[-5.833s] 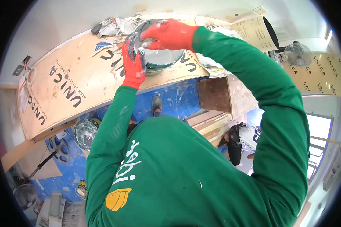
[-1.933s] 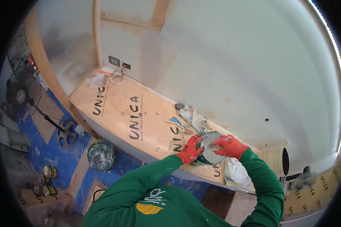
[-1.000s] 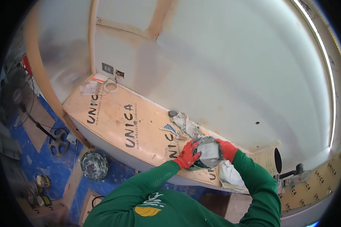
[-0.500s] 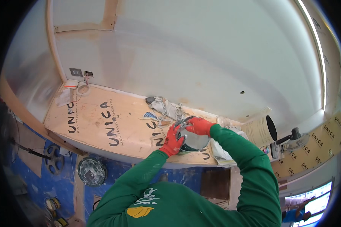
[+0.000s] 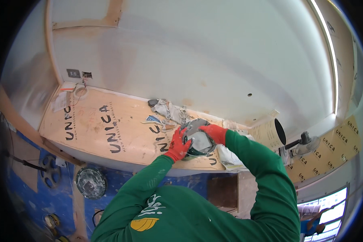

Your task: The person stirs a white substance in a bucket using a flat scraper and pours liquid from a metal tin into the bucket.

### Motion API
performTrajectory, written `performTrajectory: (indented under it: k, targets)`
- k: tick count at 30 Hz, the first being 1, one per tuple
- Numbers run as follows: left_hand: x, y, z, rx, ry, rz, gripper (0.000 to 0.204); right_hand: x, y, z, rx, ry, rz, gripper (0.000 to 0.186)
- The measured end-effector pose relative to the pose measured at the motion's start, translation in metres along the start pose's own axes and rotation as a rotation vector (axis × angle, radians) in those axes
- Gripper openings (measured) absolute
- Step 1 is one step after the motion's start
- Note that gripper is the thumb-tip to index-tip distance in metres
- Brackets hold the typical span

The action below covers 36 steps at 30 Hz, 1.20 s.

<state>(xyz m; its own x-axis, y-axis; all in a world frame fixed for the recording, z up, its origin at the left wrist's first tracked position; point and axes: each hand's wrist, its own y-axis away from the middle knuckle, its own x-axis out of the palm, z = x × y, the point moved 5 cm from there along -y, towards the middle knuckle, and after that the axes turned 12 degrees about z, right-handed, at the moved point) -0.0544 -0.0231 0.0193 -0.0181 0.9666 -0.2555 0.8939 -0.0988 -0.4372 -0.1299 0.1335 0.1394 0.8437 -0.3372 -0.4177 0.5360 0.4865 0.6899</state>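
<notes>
A round bucket [image 5: 202, 144], dark on the outside and smeared with pale paste, stands on the board-covered bench in front of me. Light grey material shows inside it, and its dark rim is coated too. My left hand [image 5: 178, 146], in a red glove, grips the bucket's left side, thumb over the rim. From the right, my right hand [image 5: 215, 134], also gloved in red, curls its fingers over the far right of the rim. The fingertips are partly hidden.
The bench [image 5: 88, 125] bears crumpled sheeting [image 5: 171, 111] and a tape roll [image 5: 81, 93]. Right of the bucket stand a cream cylinder [image 5: 266, 136] and a small fan [image 5: 308, 144]. A round smeared lid [image 5: 91, 182] lies on the blue-covered floor. Another person [image 5: 312, 228] is far right.
My right hand has shifted back from over the bucket's mouth to its right rim, so more of the inside shows. The whole view has moved slightly; my left hand stays on the bucket.
</notes>
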Motion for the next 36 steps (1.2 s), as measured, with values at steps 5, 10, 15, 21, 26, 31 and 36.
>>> performTrajectory:
  k: [5, 10, 15, 21, 26, 31, 36]
  targets:
    - [-0.003, 0.006, -0.010, -0.077, 0.000, 0.024, 0.069, -0.010, 0.042, 0.015, -0.009, -0.410, -0.242, 0.041]
    - [-0.009, 0.004, -0.013, -0.102, -0.002, 0.033, 0.069, 0.003, 0.045, 0.065, -0.097, 0.522, -0.221, 0.054]
    - [-0.004, 0.006, -0.013, -0.084, -0.008, 0.032, 0.069, 0.006, -0.001, 0.032, -0.060, 0.750, -0.247, 0.052]
    - [-0.017, 0.008, -0.024, -0.118, -0.059, 0.024, 0.069, -0.001, -0.013, 0.038, 0.069, 0.538, 0.034, 0.043]
    - [-0.022, 0.007, -0.033, -0.147, 0.007, 0.084, 0.071, 0.007, 0.011, 0.034, -0.425, 0.906, 0.080, 0.044]
    - [-0.024, 0.007, -0.034, -0.146, -0.010, 0.092, 0.071, -0.010, 0.024, -0.005, -0.058, -0.725, -0.032, 0.040]
    - [-0.022, 0.005, -0.030, -0.127, -0.021, 0.083, 0.071, 0.013, 0.059, 0.082, -0.109, 0.481, -0.254, 0.040]
